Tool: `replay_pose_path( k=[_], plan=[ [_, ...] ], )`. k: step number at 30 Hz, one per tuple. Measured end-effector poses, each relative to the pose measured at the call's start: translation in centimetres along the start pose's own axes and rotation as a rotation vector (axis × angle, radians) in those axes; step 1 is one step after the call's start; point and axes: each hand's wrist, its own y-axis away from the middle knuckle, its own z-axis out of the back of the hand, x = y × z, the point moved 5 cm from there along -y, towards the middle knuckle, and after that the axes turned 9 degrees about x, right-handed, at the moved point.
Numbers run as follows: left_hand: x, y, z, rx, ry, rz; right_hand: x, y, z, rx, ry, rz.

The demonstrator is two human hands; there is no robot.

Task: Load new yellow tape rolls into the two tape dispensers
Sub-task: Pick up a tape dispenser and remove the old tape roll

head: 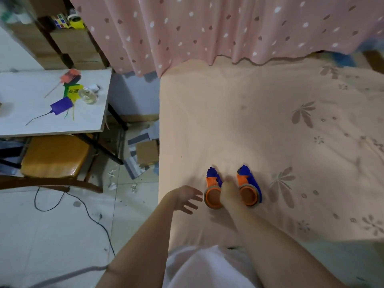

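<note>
Two blue and orange tape dispensers lie side by side on the peach bed sheet (pixel 228 121), near its front left corner. Each of their orange hubs carries only a thin grey-brown ring. My left hand (pixel 187 198) hovers just left of the left dispenser (pixel 213 191), fingers spread and holding nothing. My right hand (pixel 229 189) is blurred and lies between the left dispenser and the right dispenser (pixel 249 187), touching or nearly touching both. I cannot tell its grip. A yellow object that may be a tape roll (pixel 78 23) sits on the far shelf at the top left.
A white desk (pixel 25 125) at the left holds a purple box with a cable (pixel 61 106), coloured tags and a clear tape roll (pixel 88 96). A wooden chair (pixel 54 156) stands under it. Cardboard scraps (pixel 145 152) and a black cable (pixel 91 217) lie on the tiled floor. A pink dotted curtain (pixel 207 28) hangs behind the bed.
</note>
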Motion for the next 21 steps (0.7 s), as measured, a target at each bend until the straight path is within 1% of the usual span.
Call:
replay_pose_path(
  k=[3,5,8,10,12,16,18,21],
  plan=[
    [-0.2,0.1,1.2,-0.023,0.025,-0.012,0.7,-0.3,0.5,-0.005,0.032,0.028],
    [-0.5,0.1,1.8,-0.034,0.057,-0.038,0.9,-0.5,1.1,0.0,-0.064,0.031],
    [-1.3,0.5,1.9,-0.044,0.07,-0.083,1.0,-0.3,2.4,-0.046,-0.159,0.036],
    [-2.1,0.9,1.2,-0.023,0.067,-0.124,1.0,0.3,3.0,-0.03,-0.215,0.029],
    [-3.2,1.4,-0.1,0.012,0.104,-0.173,0.5,1.0,3.4,0.001,-0.297,0.037],
    [-6.1,1.7,-3.9,0.143,0.203,-0.271,-1.7,2.3,4.8,0.017,-0.483,0.088],
    [-7.6,1.9,-6.3,0.171,0.239,-0.281,-3.3,3.5,5.9,-0.011,-0.534,0.103],
    [-9.6,2.1,-10.1,0.179,0.236,-0.3,-6.5,5.0,7.4,-0.083,-0.674,0.064]
  ],
)
